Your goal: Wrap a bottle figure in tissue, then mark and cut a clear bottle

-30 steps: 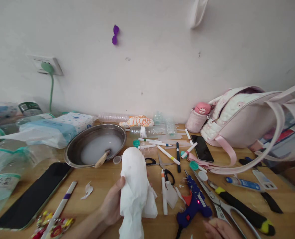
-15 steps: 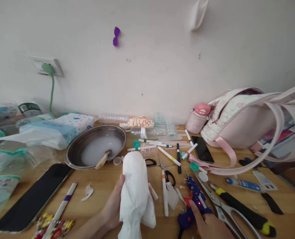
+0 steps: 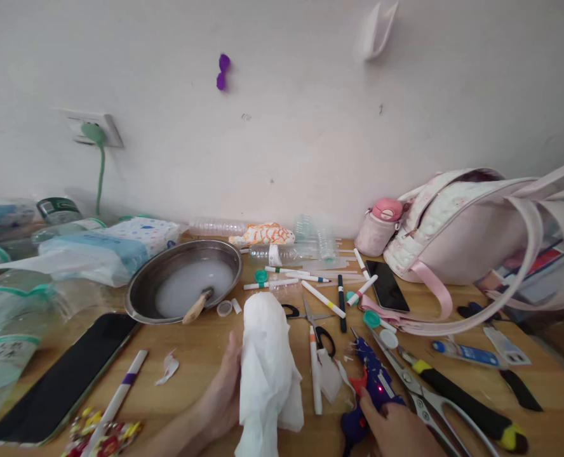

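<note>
My left hand [image 3: 225, 393] grips an upright bundle wrapped in white tissue paper [image 3: 267, 368] just above the wooden table [image 3: 191, 355]. My right hand [image 3: 396, 431] sits at the bottom edge, closed round the handle of a blue hot glue gun [image 3: 372, 381] that lies on the table with a red light on. Its nozzle points away from me. White markers [image 3: 314, 374] and black-handled scissors [image 3: 317, 324] lie between the two hands.
A metal bowl [image 3: 143, 289] of milky liquid with a wooden-handled brush stands at back left. A dark tablet [image 3: 63, 374] lies at left, a pink bag [image 3: 472, 228], pink bottle [image 3: 380, 225] and phone [image 3: 387, 285] at right. Pliers [image 3: 434, 400] and cutters lie by the glue gun.
My right hand has come in from the bottom edge and closed on the glue gun. The tissue bundle has shifted slightly right and lower in my left hand.
</note>
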Tool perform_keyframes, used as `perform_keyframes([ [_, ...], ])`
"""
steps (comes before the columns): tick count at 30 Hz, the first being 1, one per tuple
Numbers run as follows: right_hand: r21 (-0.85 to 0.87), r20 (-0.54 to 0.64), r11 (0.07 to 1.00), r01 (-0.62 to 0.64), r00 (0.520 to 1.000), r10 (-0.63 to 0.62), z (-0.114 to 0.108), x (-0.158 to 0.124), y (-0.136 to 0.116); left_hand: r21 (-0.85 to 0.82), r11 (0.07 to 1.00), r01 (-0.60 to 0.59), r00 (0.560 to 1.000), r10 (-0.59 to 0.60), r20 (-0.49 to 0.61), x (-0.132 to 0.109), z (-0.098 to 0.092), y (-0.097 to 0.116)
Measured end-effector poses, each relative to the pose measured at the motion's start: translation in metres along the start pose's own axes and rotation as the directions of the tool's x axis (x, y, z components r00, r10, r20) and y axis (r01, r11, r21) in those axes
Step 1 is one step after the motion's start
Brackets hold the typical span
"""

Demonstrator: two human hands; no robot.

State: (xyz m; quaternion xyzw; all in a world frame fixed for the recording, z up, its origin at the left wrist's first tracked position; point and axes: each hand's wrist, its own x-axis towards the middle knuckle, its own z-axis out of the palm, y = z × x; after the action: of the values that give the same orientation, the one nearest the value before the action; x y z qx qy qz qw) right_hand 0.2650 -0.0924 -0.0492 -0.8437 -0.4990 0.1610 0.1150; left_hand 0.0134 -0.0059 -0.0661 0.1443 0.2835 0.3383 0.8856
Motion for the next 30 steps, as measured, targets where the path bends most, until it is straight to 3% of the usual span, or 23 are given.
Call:
perform_keyframes([
  [2, -0.038, 0.186, 0.994, -0.102, 0.977, 0.107, -0.004, -0.001, -0.008, 0.036, 0.998, -0.049, 0.999, 0.048, 0.006, 0.000, 0.000, -0.001],
  [3, -0.046, 0.223, 0.992, -0.117, 0.967, 0.124, -0.005, -0.002, -0.010, 0.052, 0.996, -0.072, 0.997, 0.071, 0.012, 0.000, 0.000, -0.002],
  [10, 0.080, 0.305, 0.959, -0.273, 0.922, 0.238, 0.008, 0.006, -0.010, 0.138, 0.969, -0.205, 0.976, 0.193, 0.097, -0.007, 0.009, -0.003],
  [16, 0.183, 0.299, 0.940, -0.286, 0.928, 0.224, 0.019, 0.006, -0.009, 0.090, 0.980, -0.177, 0.982, 0.170, 0.080, -0.011, 0.021, 0.003],
  [20, 0.239, 0.261, 0.932, -0.273, 0.942, 0.209, 0.019, -0.001, -0.005, 0.012, 0.993, -0.119, 0.993, 0.118, 0.026, -0.008, 0.017, 0.005],
  [22, 0.355, 0.186, 0.897, -0.263, 0.960, 0.208, 0.021, -0.004, -0.004, -0.025, 0.995, -0.093, 0.995, 0.094, 0.017, -0.006, 0.012, 0.004],
  [25, 0.687, 0.067, 0.696, -0.210, 0.971, 0.228, 0.021, -0.008, -0.004, -0.074, 0.996, -0.051, 0.999, 0.052, 0.010, -0.003, 0.007, 0.003],
  [27, 0.857, 0.086, 0.475, -0.201, 0.964, 0.253, 0.018, -0.009, -0.007, -0.109, 0.994, -0.008, 1.000, 0.009, 0.002, -0.003, 0.006, 0.002],
  [30, 0.972, 0.150, 0.129, -0.198, 0.939, 0.309, 0.012, -0.013, -0.017, -0.141, 0.990, 0.028, 0.998, -0.035, -0.047, -0.002, 0.010, 0.002],
])
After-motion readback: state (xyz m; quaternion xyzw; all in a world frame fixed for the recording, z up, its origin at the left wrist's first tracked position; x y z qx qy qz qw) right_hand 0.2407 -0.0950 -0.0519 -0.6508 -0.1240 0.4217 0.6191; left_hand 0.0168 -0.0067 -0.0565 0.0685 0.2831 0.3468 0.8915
